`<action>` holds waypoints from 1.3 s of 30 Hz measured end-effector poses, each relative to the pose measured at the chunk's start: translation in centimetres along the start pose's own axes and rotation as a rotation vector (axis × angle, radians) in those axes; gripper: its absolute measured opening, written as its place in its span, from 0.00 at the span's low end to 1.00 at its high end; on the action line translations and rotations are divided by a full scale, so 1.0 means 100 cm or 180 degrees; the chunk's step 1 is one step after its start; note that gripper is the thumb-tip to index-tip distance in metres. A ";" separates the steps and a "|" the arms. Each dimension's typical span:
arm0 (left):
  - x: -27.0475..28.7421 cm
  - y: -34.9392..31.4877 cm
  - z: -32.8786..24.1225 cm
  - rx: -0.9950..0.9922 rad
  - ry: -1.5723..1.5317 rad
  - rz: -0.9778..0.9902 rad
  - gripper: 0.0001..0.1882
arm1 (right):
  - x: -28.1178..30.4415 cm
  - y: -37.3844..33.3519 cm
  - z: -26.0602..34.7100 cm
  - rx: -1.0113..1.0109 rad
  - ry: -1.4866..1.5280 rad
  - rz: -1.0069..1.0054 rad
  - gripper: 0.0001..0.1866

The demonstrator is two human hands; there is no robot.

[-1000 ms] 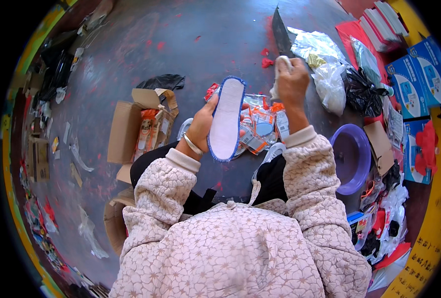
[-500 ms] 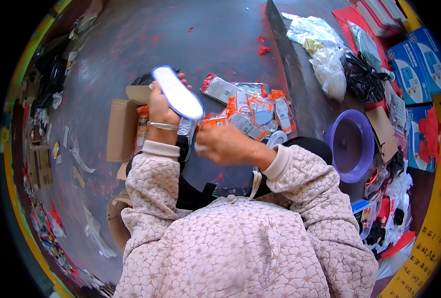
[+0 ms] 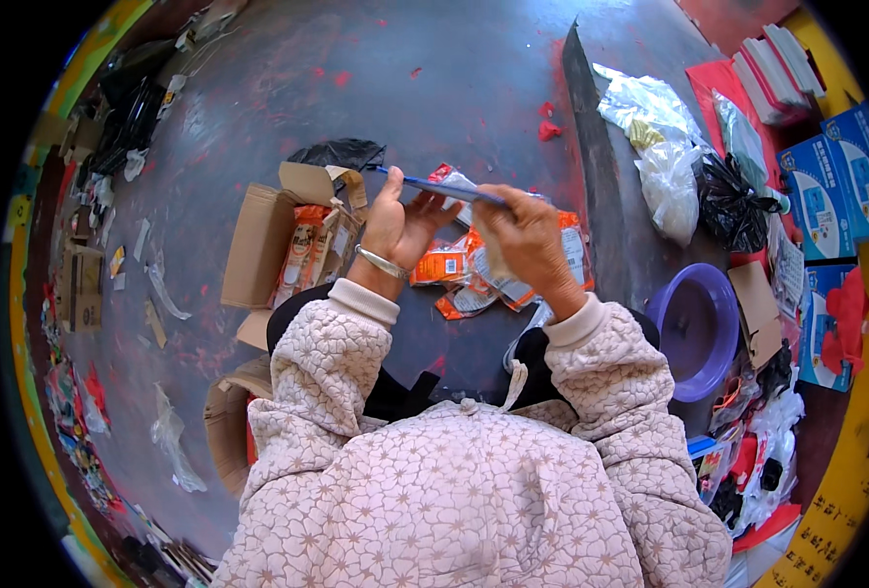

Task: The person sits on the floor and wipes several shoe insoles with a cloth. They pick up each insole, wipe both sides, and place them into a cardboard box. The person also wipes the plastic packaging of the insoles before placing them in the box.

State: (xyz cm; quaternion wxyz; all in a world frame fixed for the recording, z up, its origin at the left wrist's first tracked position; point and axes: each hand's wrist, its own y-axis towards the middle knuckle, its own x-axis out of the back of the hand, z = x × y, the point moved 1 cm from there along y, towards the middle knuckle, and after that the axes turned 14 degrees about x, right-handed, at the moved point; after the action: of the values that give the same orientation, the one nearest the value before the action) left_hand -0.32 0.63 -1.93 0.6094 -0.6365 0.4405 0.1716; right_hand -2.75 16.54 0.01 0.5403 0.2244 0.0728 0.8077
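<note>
My head view shows the insole [image 3: 444, 185] edge-on, raised above the floor [image 3: 434, 88] between the two hands. Right hand [image 3: 528, 240]: fingers closed, gripping the insole at its right end; a pale cloth [image 3: 494, 255] hangs beside this palm. Left hand [image 3: 405, 227]: fingers spread, palm up, at the insole's left end; I cannot tell whether they bear on it. Orange-and-clear packets [image 3: 441, 267] lie below. An open cardboard box [image 3: 253, 245] stands left; a purple basin [image 3: 691, 338], right.
</note>
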 end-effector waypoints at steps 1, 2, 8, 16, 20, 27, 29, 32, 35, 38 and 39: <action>0.002 -0.001 -0.001 0.0053 0.0204 0.0209 0.23 | 0.011 0.006 0.003 -0.0380 0.0220 -0.0061 0.10; 0.003 -0.003 -0.005 -0.0159 0.0625 -0.0378 0.23 | 0.021 0.012 0.001 -0.0530 0.0499 -0.0114 0.10; 0.003 -0.009 -0.029 -0.1974 0.4177 -0.0315 0.34 | 0.062 0.024 0.008 -0.2000 0.1084 0.0617 0.15; -0.008 -0.026 0.013 0.0908 0.3937 0.0664 0.17 | 0.073 0.026 -0.024 -0.1353 0.0493 0.0220 0.15; 0.000 -0.026 0.016 0.1276 0.2751 0.0569 0.16 | 0.073 0.035 -0.005 -0.0262 -0.0666 -0.1271 0.12; -0.004 -0.021 0.025 0.0494 0.3857 0.0743 0.16 | 0.013 0.027 -0.003 0.0870 -0.1966 0.0159 0.11; -0.023 -0.036 0.016 0.0504 0.3382 0.0767 0.16 | 0.044 0.043 -0.025 0.0649 -0.2895 -0.0460 0.11; -0.024 -0.040 0.000 0.0308 0.2894 0.0550 0.17 | 0.068 0.048 -0.025 -0.0439 -0.1047 -0.1093 0.13; -0.017 -0.044 -0.020 -0.0215 0.2544 0.0494 0.18 | 0.066 0.039 -0.033 -0.0801 -0.0173 -0.1029 0.15; -0.021 -0.070 -0.076 -0.0916 0.2287 0.0569 0.18 | 0.068 0.035 -0.032 -0.0816 0.0084 -0.0872 0.15; -0.017 -0.089 -0.098 -0.1141 0.2196 0.0634 0.18 | 0.066 0.034 -0.029 -0.0815 0.0041 -0.0816 0.15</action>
State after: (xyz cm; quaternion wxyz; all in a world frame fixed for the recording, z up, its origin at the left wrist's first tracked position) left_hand 2.46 -9.06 6.83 0.2854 -0.7072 0.6419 0.0801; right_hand -8.97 21.50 0.58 0.6625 0.1374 0.0009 0.7364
